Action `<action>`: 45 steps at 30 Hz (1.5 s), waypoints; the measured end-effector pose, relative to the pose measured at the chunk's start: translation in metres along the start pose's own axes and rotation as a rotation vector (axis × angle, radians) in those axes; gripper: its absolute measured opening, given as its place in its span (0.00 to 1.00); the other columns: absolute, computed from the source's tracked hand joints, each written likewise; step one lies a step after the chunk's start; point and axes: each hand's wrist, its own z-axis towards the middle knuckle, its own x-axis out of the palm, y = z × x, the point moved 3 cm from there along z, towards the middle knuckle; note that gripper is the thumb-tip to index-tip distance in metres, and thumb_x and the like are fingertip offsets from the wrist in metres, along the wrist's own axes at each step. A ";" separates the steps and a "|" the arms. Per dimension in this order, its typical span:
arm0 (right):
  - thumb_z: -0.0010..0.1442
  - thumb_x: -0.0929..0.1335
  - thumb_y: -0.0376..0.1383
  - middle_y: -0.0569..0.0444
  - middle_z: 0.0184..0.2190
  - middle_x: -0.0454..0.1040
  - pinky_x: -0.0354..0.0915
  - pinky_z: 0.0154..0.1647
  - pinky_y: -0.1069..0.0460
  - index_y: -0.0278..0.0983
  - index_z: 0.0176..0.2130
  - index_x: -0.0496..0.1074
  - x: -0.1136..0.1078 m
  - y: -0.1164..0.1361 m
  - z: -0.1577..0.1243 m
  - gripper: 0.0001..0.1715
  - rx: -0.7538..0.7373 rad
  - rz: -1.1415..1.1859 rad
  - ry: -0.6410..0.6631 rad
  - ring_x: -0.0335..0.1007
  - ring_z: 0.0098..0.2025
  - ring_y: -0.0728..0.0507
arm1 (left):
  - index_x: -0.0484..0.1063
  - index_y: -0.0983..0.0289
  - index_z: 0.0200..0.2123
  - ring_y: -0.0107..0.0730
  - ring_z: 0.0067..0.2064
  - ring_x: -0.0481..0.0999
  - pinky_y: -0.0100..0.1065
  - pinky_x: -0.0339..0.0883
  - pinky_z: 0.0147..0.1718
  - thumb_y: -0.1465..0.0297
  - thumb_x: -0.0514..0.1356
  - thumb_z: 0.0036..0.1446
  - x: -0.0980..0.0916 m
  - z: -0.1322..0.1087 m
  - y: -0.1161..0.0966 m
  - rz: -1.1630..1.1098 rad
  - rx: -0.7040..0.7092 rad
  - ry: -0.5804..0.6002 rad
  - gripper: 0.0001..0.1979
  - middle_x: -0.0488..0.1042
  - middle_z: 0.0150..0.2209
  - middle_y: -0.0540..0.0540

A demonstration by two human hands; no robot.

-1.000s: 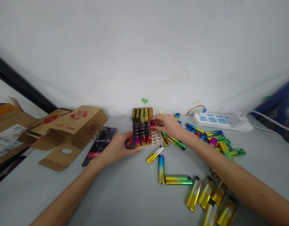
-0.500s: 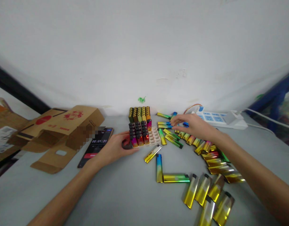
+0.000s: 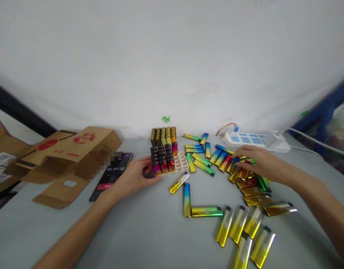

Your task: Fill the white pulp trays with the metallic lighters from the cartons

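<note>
My left hand [image 3: 140, 173] is curled round the left side of a pale lighter tray [image 3: 181, 164], thumb in front and fingertips hidden behind the lighters. A dark curved thing [image 3: 147, 172] shows inside its grip; I cannot make out what it is. Black-topped red and purple lighters [image 3: 163, 160] stand upright in the tray, while its right part shows bare holes. Over the heap of loose lighters [image 3: 249, 190] on the right is my right hand [image 3: 253, 162], its fingers bent and closed about a blue-ended lighter [image 3: 234, 161], partly covered by the fingertips.
Gold-topped lighters [image 3: 163, 135] stand in a block behind the tray. An opened cardboard box [image 3: 85, 147] and a phone [image 3: 111, 175] running a timer lie on the left. A white power strip [image 3: 245, 140] with cables sits by the wall. Several lighters [image 3: 207, 212] lie scattered in front.
My right hand has moved right and a little nearer, from the blue lighters at the back onto the heap. My left hand stays at the tray. The view has shifted slightly.
</note>
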 end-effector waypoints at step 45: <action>0.63 0.73 0.62 0.68 0.21 0.55 0.48 0.16 0.59 0.41 0.43 0.69 0.066 0.144 0.039 0.29 0.254 1.457 -0.066 0.43 0.19 0.53 | 0.63 0.61 0.25 0.30 0.28 0.65 0.33 0.55 0.28 0.52 0.68 0.57 0.001 -0.001 -0.001 -0.003 0.025 -0.003 0.23 0.67 0.29 0.48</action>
